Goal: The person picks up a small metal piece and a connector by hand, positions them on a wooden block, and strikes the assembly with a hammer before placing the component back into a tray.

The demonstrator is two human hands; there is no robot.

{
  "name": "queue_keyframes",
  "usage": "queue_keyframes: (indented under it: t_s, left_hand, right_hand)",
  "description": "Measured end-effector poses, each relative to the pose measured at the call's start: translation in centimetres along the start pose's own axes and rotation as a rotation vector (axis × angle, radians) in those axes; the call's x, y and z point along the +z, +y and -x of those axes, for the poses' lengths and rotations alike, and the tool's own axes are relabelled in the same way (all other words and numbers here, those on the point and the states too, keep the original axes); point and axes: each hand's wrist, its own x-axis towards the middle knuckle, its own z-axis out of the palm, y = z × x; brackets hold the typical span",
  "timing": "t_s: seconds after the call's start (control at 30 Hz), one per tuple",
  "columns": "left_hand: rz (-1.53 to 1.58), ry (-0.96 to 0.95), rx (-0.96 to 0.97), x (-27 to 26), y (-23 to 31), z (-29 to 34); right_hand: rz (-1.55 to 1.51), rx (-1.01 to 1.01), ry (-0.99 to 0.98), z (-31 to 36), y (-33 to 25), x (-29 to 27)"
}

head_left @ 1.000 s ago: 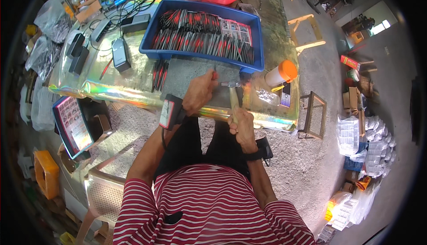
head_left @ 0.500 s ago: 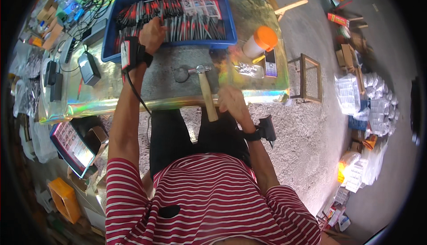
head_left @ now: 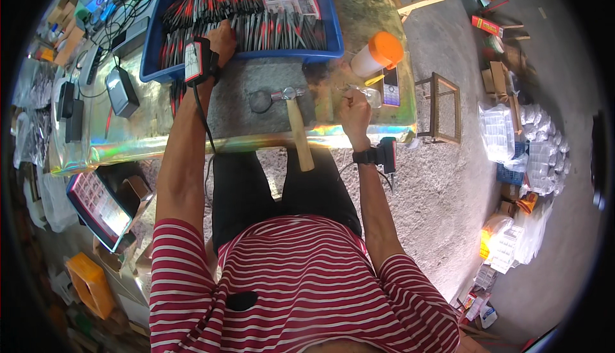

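One hammer (head_left: 298,129) lies nearest, its wooden handle jutting past the near edge of the table (head_left: 359,134); one round dark disc (head_left: 260,102) sits just left of its head. The right hand (head_left: 356,117) is at one clear plastic packet (head_left: 373,97); its fingers bend inward, but whether they close on it I cannot tell. Near it lies one printed dark box (head_left: 391,88), its lettering too small to read, and one orange-lidded jar (head_left: 366,63). The left hand (head_left: 222,42) reaches into one blue tray (head_left: 152,49), fingertips hidden, grip unclear, among two rows of dark-and-red pieces (head_left: 275,32), too many to count. Beyond, one sheet (head_left: 289,4) bears illegible print.
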Motion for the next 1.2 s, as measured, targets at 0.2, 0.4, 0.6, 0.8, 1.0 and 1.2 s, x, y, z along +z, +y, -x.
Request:
queue_keyframes:
  t_s: [0.2,0.4,0.6,0.8,1.0,1.2]
  left_hand:
    - [-0.030,0.056,-0.043,-1.9,2.0,1.6]
    - [0.315,0.384,0.045,-3.6,2.2,4.9]
    - [0.495,0.600,-0.105,-8.4,1.3,12.0]
    - [0.551,0.696,-0.361,-7.5,-3.9,17.3]
    - [0.406,0.493,-0.479,-6.3,-6.7,19.5]
    - [0.188,0.448,-0.352,-4.4,-6.9,19.0]
  right_hand:
    - [0.006,0.145,-0.109,-0.2,0.4,0.2]
    - [0.154,-0.110,-0.075,-0.5,-0.1,-0.4]
    - [0.361,-0.253,-0.199,-0.5,0.4,0.1]
    - [0.408,-0.353,-0.307,-1.3,3.9,0.7]
    - [0.324,-0.067,-0.206,-1.8,0.3,0.2]
    - [0.310,-0.066,-0.205,-1.6,0.0,-0.2]
